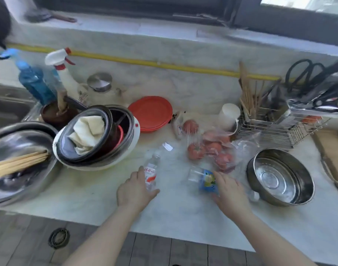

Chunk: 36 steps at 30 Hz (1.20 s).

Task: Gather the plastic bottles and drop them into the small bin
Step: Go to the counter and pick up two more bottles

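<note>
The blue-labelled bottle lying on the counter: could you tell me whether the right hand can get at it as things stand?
Probably yes. The right hand is already at the blue-labelled bottle, fingers over its label end. The bag of tomatoes sits just behind, not between them.

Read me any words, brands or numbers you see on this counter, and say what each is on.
None can be read.
Clear bottle at the left hand: red label characters, too blurred.
Blue-labelled bottle at the right hand: print too blurred.
Small white packet: marks too small.
</note>
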{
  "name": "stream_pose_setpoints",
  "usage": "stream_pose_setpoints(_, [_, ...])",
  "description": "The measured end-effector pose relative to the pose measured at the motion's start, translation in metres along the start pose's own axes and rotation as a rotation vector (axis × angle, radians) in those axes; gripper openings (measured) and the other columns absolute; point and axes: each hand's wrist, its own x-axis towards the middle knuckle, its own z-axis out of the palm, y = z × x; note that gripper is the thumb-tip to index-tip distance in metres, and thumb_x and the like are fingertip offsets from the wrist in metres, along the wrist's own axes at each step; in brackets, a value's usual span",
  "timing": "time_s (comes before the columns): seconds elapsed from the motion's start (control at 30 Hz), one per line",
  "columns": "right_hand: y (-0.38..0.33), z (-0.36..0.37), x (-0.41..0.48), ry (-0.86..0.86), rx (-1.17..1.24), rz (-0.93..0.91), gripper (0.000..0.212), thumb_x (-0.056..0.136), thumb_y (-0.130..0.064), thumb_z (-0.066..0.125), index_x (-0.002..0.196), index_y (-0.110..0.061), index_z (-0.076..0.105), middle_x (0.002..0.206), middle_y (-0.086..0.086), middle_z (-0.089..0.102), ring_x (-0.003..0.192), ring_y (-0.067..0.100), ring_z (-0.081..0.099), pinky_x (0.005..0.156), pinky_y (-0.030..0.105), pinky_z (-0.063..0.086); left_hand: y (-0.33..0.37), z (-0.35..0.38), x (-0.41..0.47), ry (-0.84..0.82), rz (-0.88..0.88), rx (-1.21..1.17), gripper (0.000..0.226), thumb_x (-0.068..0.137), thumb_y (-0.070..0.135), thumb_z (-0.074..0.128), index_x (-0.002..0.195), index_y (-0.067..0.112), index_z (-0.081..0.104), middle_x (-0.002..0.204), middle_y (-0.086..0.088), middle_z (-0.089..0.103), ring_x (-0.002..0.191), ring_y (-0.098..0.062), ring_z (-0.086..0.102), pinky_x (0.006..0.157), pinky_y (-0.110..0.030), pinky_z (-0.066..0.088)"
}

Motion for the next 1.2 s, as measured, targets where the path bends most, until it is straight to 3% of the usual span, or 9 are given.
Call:
stream_pose_setpoints(0.1, [0.002, -0.004, 0.008, 0.066, 0.049, -0.094, 0.05, 0.073, -0.014, 0.067, 0.122, -0.012, 0.055, 0.112, 0.006, 0.064, 0.101, 0.03, 0.059, 0.078, 0.038, 0.046, 0.007, 0.003, -0.008, 0.024, -0.047, -0.026, 0.085, 0.072, 0.058, 0.059, 0.138, 0.021, 0.021, 0.126, -0.002, 0.048, 0.1, -0.024, 0.059, 0.072, -0.034, 0.045])
stream_pose_setpoints(0.2, [-0.003, -0.013, 0.019, 0.052, 0.083, -0.143, 0.049, 0.08, -0.019, 0.06, 0.128, -0.018, 0.05, 0.119, 0.003, 0.059, 0.105, 0.027, 0.057, 0.079, 0.038, 0.046, 0.013, -0.006, -0.014, 0.065, -0.077, -0.062, 0.08, 0.071, 0.057, 0.059, 0.135, 0.023, 0.025, 0.121, -0.002, 0.049, 0.097, -0.025, 0.059, 0.069, -0.035, 0.046])
stream_pose_setpoints(0.33, [-0.014, -0.019, 0.028, -0.087, 0.063, -0.084, 0.069, 0.079, -0.036, 0.06, 0.14, -0.022, 0.032, 0.135, -0.002, 0.046, 0.116, 0.023, 0.051, 0.086, 0.033, 0.044, 0.012, -0.028, -0.021, 0.132, -0.093, -0.083, 0.077, 0.071, 0.059, 0.058, 0.132, 0.025, 0.025, 0.12, 0.0, 0.049, 0.099, -0.024, 0.057, 0.068, -0.036, 0.045])
stream_pose_setpoints(0.5, [-0.026, -0.018, 0.028, -0.121, -0.054, -0.061, 0.061, 0.083, -0.027, 0.054, 0.14, -0.025, 0.03, 0.131, -0.002, 0.052, 0.116, 0.022, 0.051, 0.084, 0.032, 0.043, -0.012, -0.054, -0.043, 0.218, -0.09, -0.116, 0.075, 0.072, 0.061, 0.054, 0.133, 0.028, 0.025, 0.128, 0.007, 0.047, 0.101, -0.02, 0.056, 0.064, -0.032, 0.04])
stream_pose_setpoints(0.63, [-0.057, -0.037, 0.029, 0.036, 0.303, -0.075, 0.059, 0.081, -0.026, 0.064, 0.136, -0.02, 0.042, 0.123, 0.004, 0.059, 0.108, 0.027, 0.057, 0.078, 0.037, 0.048, -0.035, -0.078, -0.065, 0.326, -0.145, -0.176, 0.075, 0.073, 0.064, 0.05, 0.135, 0.031, 0.022, 0.131, 0.008, 0.045, 0.097, -0.022, 0.058, 0.062, -0.032, 0.039])
stream_pose_setpoints(0.83, [-0.138, -0.084, 0.036, 0.214, 0.648, -0.212, 0.052, 0.08, -0.03, 0.069, 0.128, -0.028, 0.048, 0.114, -0.008, 0.061, 0.098, 0.01, 0.056, 0.069, 0.028, 0.039, -0.069, -0.129, -0.098, 0.528, -0.255, -0.252, 0.075, 0.072, 0.065, 0.051, 0.133, 0.036, 0.018, 0.131, 0.006, 0.046, 0.095, -0.022, 0.059, 0.06, -0.029, 0.038])
stream_pose_setpoints(0.97, [-0.215, -0.112, 0.033, 0.198, 0.792, -0.315, 0.049, 0.078, -0.032, 0.067, 0.123, -0.035, 0.049, 0.111, -0.016, 0.06, 0.099, 0.006, 0.055, 0.074, 0.025, 0.041, -0.104, -0.16, -0.129, 0.666, -0.322, -0.248, 0.082, 0.073, 0.066, 0.052, 0.138, 0.031, 0.017, 0.136, 0.005, 0.044, 0.103, -0.022, 0.058, 0.062, -0.03, 0.045])
stream_pose_setpoints(1.03, [-0.253, -0.121, 0.026, 0.187, 0.822, -0.376, 0.045, 0.077, -0.032, 0.067, 0.118, -0.038, 0.049, 0.105, -0.016, 0.062, 0.092, 0.006, 0.057, 0.067, 0.021, 0.041, -0.126, -0.173, -0.15, 0.74, -0.356, -0.238, 0.08, 0.073, 0.065, 0.053, 0.137, 0.031, 0.019, 0.134, 0.004, 0.046, 0.101, -0.023, 0.059, 0.059, -0.029, 0.042])
stream_pose_setpoints(1.2, [-0.344, -0.13, -0.007, 0.101, 0.917, -0.492, 0.044, 0.077, -0.033, 0.069, 0.117, -0.036, 0.05, 0.104, -0.014, 0.065, 0.094, 0.008, 0.062, 0.081, 0.035, 0.051, -0.19, -0.195, -0.209, 0.896, -0.462, -0.246, 0.077, 0.072, 0.059, 0.059, 0.135, 0.028, 0.025, 0.127, 0.001, 0.051, 0.097, -0.023, 0.06, 0.059, -0.028, 0.039])
